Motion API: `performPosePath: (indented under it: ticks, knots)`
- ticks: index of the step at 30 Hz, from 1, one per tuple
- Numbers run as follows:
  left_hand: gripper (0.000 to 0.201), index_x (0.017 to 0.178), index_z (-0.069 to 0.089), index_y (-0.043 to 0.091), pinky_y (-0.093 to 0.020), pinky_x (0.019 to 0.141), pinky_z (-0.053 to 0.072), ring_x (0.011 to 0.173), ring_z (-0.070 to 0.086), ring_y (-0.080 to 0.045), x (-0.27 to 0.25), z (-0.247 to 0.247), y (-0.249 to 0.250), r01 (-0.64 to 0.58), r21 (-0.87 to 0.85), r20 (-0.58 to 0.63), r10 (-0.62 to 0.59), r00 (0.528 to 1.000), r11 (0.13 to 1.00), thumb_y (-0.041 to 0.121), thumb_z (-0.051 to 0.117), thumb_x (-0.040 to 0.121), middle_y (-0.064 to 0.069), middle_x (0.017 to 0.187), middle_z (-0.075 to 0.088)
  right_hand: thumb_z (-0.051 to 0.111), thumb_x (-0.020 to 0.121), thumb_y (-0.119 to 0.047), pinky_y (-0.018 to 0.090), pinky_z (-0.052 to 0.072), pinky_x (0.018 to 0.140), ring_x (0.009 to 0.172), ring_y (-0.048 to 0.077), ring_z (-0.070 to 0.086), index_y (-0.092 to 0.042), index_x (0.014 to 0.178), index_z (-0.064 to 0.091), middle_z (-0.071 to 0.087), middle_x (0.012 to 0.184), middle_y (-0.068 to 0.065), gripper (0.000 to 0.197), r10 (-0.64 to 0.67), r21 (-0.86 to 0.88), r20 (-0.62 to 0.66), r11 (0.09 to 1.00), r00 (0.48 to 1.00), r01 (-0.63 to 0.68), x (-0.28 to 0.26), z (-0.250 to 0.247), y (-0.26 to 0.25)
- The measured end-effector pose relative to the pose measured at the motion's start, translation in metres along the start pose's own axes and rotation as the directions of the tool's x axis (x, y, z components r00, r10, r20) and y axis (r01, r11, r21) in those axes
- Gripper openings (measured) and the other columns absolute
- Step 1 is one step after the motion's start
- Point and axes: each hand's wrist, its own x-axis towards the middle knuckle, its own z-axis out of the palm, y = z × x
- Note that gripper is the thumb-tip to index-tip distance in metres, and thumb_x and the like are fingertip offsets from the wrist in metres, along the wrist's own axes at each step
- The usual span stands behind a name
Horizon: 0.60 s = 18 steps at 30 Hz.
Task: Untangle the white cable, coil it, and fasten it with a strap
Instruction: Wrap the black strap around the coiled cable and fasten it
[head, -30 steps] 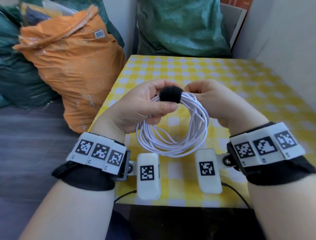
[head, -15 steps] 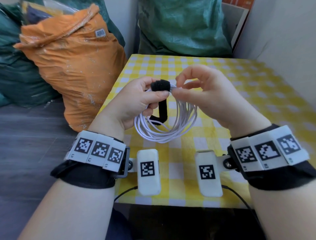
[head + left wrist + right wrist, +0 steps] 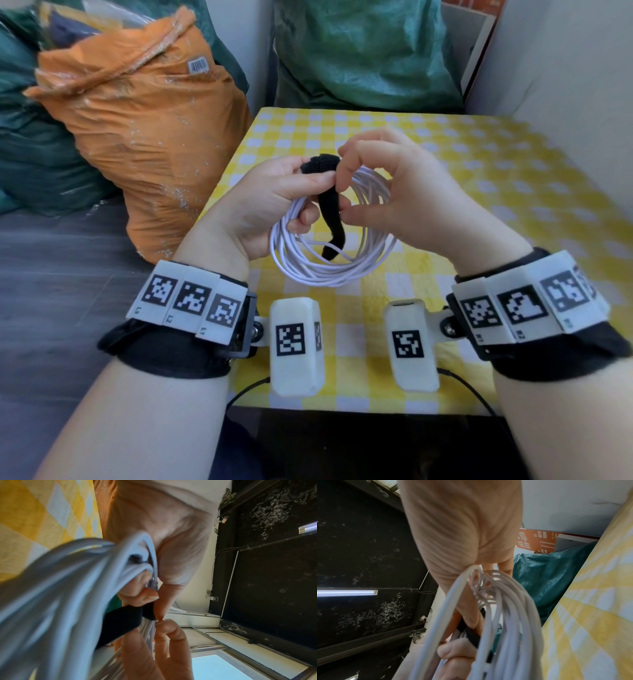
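The white cable hangs as a round coil of several loops above the yellow checked table. My left hand grips the top of the coil, thumb pressed on the black strap where it wraps the loops. The strap's loose tail hangs down inside the coil. My right hand pinches the strap near the wrap, thumb and forefinger curled on it. In the left wrist view the cable and the strap fill the frame. In the right wrist view the cable hides most of the strap.
An orange sack stands left of the table, with green sacks behind it. A pale wall runs along the right. The table's near edge lies just below my wrists.
The strap's tail has come loose from the wrap and now hangs down inside the coil. My right hand has shifted from the coil's side to pinch the strap.
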Motion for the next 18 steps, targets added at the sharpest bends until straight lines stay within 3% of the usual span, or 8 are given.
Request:
performPosePath:
  ticks: [5,9,13,15,18]
  knots:
    - [0.010,0.097,0.059,0.007,-0.014,0.034,0.032,0.039,0.045,-0.007,-0.0014,0.0028,0.0018,0.024,-0.066,0.024,-0.022,0.999,0.998,0.015,0.054,0.092,-0.008,0.064,0.062,0.077,0.074,-0.009,0.003,0.031,0.088,0.102,-0.004,0.042,-0.032,0.087,0.070,0.045,0.124,-0.006,0.027,-0.074,-0.027,0.083,0.997,0.994,0.076,-0.0001,0.0012,0.0000]
    - [0.014,0.103,0.055,0.004,-0.015,0.034,0.033,0.035,0.045,-0.009,-0.0022,0.0046,0.0026,0.045,-0.115,0.049,-0.040,0.998,0.992,0.012,0.047,0.096,-0.011,0.065,0.062,0.077,0.076,-0.015,0.025,0.035,0.097,0.113,0.015,0.044,-0.035,0.087,0.074,0.047,0.127,-0.009,0.023,-0.061,-0.061,0.100,0.996,0.993,0.067,-0.0004,0.0044,0.0013]
    - [0.016,0.097,0.053,0.002,-0.021,0.045,0.042,0.050,0.054,-0.015,-0.0023,0.0087,0.0011,0.045,-0.206,0.038,-0.038,0.999,0.977,0.017,0.047,0.093,-0.008,0.066,0.059,0.080,0.073,-0.018,0.033,0.038,0.098,0.112,0.020,0.048,-0.026,0.080,0.074,0.052,0.119,-0.007,0.012,-0.056,-0.026,0.086,0.998,0.995,0.059,0.0012,0.0054,0.0020]
    - [0.019,0.096,0.055,0.003,-0.023,0.047,0.043,0.052,0.054,-0.015,-0.0017,0.0089,0.0005,0.029,-0.221,0.009,-0.028,1.000,0.975,0.019,0.046,0.095,-0.007,0.067,0.057,0.077,0.076,-0.016,0.031,0.042,0.096,0.109,0.017,0.052,-0.022,0.080,0.070,0.053,0.115,-0.004,0.010,-0.070,0.025,0.064,0.997,0.995,0.068,0.0017,0.0057,0.0032]
    - [0.020,0.096,0.060,0.008,-0.020,0.038,0.030,0.039,0.045,-0.011,-0.0012,0.0076,0.0006,0.011,-0.113,0.009,-0.010,1.000,0.993,0.023,0.051,0.086,-0.010,0.065,0.058,0.069,0.083,-0.011,0.018,0.045,0.086,0.103,0.008,0.054,-0.010,0.085,0.064,0.055,0.110,-0.001,0.005,-0.050,0.129,-0.013,0.990,0.999,0.052,0.0019,0.0048,0.0034]
